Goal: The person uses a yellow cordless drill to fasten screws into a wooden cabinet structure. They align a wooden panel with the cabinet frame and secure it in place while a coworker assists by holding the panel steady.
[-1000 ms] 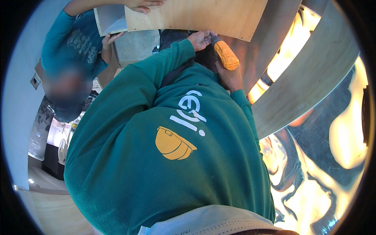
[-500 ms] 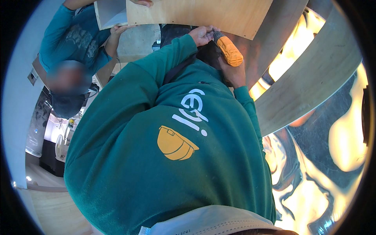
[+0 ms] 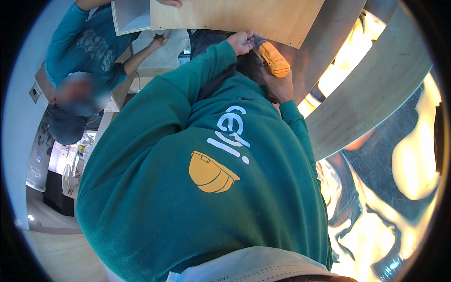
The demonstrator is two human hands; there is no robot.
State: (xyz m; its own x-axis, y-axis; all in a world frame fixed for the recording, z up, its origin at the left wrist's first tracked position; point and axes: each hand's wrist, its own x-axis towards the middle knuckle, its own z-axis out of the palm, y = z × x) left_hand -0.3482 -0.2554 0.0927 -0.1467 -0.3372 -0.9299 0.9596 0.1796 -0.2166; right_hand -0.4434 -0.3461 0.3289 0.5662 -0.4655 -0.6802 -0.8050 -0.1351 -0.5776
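My right hand (image 3: 281,86) is wrapped round an orange cordless drill (image 3: 274,60), its front end pointing toward my left hand. Close by that end, the fingers of my left hand (image 3: 240,43) are pinched together. What they hold, if anything, is too small to make out. Both hands are just below the near edge of a light plywood box (image 3: 235,15) with an open left end. The drill's tip is hidden between my left fingers and the box edge.
At the left stands a co-worker (image 3: 96,51), one hand on the box and the other hand (image 3: 160,41) held apart from it, fingers spread. A curved wooden panel (image 3: 376,89) rises on the right. Beyond it lies shiny reflective sheeting (image 3: 371,235).
The co-worker's lower hand has let go of the box's edge and moved right and down, opening. My hands and the drill have hardly moved.
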